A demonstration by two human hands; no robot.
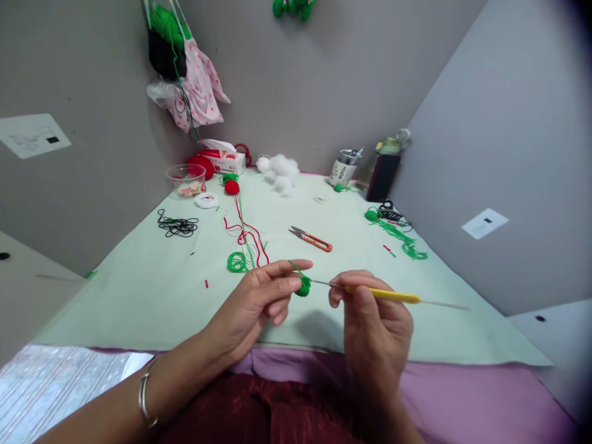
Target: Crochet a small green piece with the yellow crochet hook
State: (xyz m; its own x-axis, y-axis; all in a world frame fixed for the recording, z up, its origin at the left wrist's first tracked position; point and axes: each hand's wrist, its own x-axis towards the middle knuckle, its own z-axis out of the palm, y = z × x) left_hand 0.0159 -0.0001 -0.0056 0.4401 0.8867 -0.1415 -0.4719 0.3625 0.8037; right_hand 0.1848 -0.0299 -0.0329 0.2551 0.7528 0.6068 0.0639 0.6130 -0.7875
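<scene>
My left hand [261, 293] pinches a small green crochet piece [303, 286] between thumb and fingers, with green yarn running over the outstretched index finger. In my right hand [377, 327] is a crochet hook [386, 294] with a yellow handle, gripped like a pen. The hook's thin metal shaft points left and its tip meets the green piece; the exact stitch is too small to make out. Beyond my hands lie orange-handled thread snips [311, 238], a green yarn coil [237, 262] and loose red yarn strands [254, 237].
White stuffing [282, 171] sits at the back, near a tissue box [230, 161] and a clear plastic tub [186, 180]. Black cord [177, 223] lies left. On the right are a pen can [345, 168], a dark phone [383, 177] and green yarn [400, 235]. Walls enclose the table.
</scene>
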